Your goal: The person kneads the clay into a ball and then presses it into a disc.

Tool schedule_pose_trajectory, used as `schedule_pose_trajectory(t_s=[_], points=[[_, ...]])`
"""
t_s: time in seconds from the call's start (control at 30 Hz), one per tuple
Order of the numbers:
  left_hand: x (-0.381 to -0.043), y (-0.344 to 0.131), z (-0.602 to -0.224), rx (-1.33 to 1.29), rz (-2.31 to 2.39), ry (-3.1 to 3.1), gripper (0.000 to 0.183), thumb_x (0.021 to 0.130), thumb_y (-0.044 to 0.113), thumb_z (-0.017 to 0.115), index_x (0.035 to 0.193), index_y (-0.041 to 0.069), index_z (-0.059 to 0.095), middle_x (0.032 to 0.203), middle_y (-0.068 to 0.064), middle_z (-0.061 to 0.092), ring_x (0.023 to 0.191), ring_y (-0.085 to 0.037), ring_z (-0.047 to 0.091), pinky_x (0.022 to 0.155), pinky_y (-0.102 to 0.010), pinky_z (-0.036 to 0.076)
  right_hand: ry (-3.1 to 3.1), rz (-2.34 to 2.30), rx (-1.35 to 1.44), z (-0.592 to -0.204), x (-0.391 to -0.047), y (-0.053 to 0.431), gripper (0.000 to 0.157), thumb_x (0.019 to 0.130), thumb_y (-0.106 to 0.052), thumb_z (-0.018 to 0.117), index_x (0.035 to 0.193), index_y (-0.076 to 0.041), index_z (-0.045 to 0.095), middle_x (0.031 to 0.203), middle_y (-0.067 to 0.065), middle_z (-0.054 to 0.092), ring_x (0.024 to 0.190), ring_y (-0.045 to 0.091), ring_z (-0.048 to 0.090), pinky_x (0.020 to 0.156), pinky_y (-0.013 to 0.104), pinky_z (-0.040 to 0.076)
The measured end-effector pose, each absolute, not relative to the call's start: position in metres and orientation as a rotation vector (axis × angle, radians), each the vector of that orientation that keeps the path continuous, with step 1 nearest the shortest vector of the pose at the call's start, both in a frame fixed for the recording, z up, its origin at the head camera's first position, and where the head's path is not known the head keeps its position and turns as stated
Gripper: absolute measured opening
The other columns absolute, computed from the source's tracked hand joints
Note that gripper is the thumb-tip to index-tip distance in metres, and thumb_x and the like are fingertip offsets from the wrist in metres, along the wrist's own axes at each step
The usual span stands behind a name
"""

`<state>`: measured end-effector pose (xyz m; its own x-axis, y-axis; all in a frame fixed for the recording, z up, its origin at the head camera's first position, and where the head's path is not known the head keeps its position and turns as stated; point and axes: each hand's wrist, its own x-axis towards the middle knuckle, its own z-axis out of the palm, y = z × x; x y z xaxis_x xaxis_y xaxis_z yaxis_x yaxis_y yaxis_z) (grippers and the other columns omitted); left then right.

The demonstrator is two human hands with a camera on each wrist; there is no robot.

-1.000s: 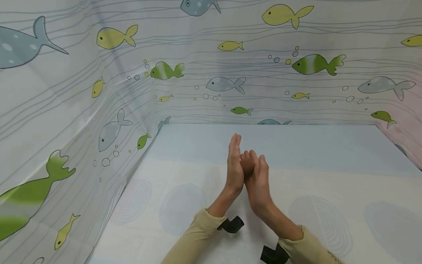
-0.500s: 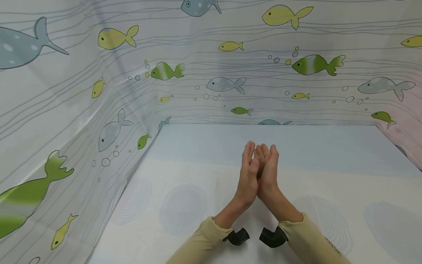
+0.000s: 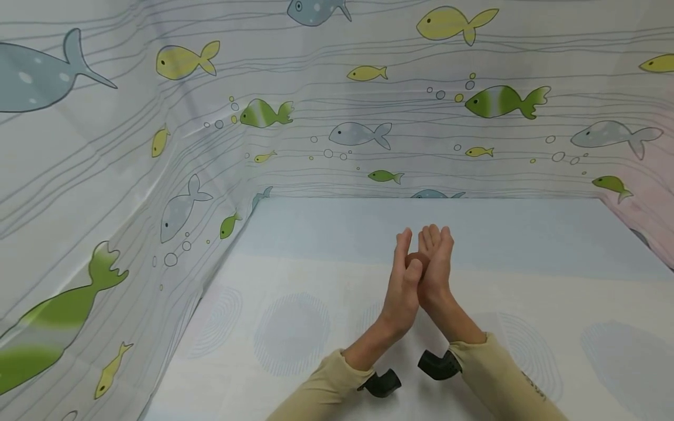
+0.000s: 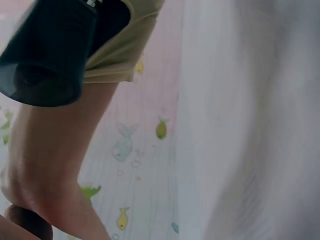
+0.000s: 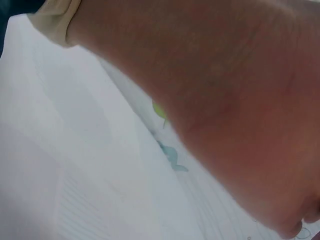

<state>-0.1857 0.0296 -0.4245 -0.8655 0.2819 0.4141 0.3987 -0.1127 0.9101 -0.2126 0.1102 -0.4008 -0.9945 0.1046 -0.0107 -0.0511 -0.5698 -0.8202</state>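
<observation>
A reddish-brown rounded lump (image 3: 418, 259) sits between the two palms, partly hidden by the hands. My left hand (image 3: 402, 292) presses it from the left, its fingers mostly straight and pointing up and away, the thumb beside the lump. On the other side my right hand (image 3: 437, 269) faces it with fingers extended upward. The heels of both hands meet below the lump. In the left wrist view, part of the dark brown lump (image 4: 29, 222) shows at the lower left corner below a bare wrist. A large close forearm and hand fill much of the right wrist view, with the lump out of sight.
Under the hands lies a white and pale blue tabletop (image 3: 295, 333) with faint circle prints. A fish-patterned curtain (image 3: 316, 93) hangs behind and along the left. Black camera mounts (image 3: 383, 383) stick out from the beige sleeves (image 3: 326, 386).
Both hands have shifted right together, sliding against each other palm to palm. The left hand has lowered against the right, and the brown lump shows now between them.
</observation>
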Motion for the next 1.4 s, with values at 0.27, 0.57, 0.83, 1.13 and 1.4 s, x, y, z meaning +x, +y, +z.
schedule_pose_trajectory(t_s=[0.27,0.57,0.83,1.13,1.4], points=[[-0.183,0.031,-0.418,-0.767,-2.130,-2.015,0.072,0.102,0.059,0.026,0.160,0.019,0.011,0.165,0.010,0.007,0.152,-0.010,-0.006,0.121,-0.046,0.014,-1.378,2.731,-0.110,-0.404,-0.212,0.110,0.073,0.103,-0.056,0.018,0.160,-0.019,-0.007,0.167,-0.003,-0.003,0.152,0.009,0.003,0.122,0.027,0.006],[-0.195,0.025,-0.417,-0.655,-2.081,-1.965,0.063,0.104,0.044,0.028,0.158,0.013,0.019,0.163,0.005,0.021,0.152,-0.012,0.008,0.122,-0.043,0.016,-1.563,2.651,0.094,-0.410,-0.192,0.091,0.074,0.102,-0.057,0.012,0.160,-0.015,-0.004,0.167,-0.002,0.001,0.153,0.012,0.005,0.123,0.032,0.007],[-0.215,0.011,-0.418,-0.460,-2.110,-1.841,0.059,0.105,0.034,0.031,0.156,0.006,0.024,0.161,-0.004,0.028,0.152,-0.019,0.012,0.122,-0.046,0.010,-1.806,2.518,0.254,-0.417,-0.169,0.076,0.075,0.104,-0.055,0.011,0.159,-0.005,0.003,0.165,0.010,0.012,0.152,0.023,0.007,0.122,0.046,0.006],[-0.223,-0.001,-0.413,-0.419,-2.117,-1.823,0.058,0.106,0.036,0.028,0.157,0.009,0.024,0.162,-0.003,0.025,0.151,-0.017,0.016,0.121,-0.045,0.015,-1.817,2.535,0.340,-0.413,-0.159,0.072,0.076,0.104,-0.054,0.009,0.157,-0.002,-0.006,0.164,0.017,0.011,0.152,0.028,0.006,0.121,0.052,0.008],[-0.223,-0.002,-0.414,-0.472,-2.163,-1.832,0.063,0.104,0.041,0.028,0.158,0.010,0.019,0.163,-0.003,0.022,0.150,-0.017,0.017,0.121,-0.047,0.015,-1.770,2.552,0.356,-0.401,-0.159,0.074,0.076,0.103,-0.056,0.008,0.158,-0.005,-0.002,0.165,0.012,0.005,0.152,0.025,0.005,0.121,0.051,0.009]])
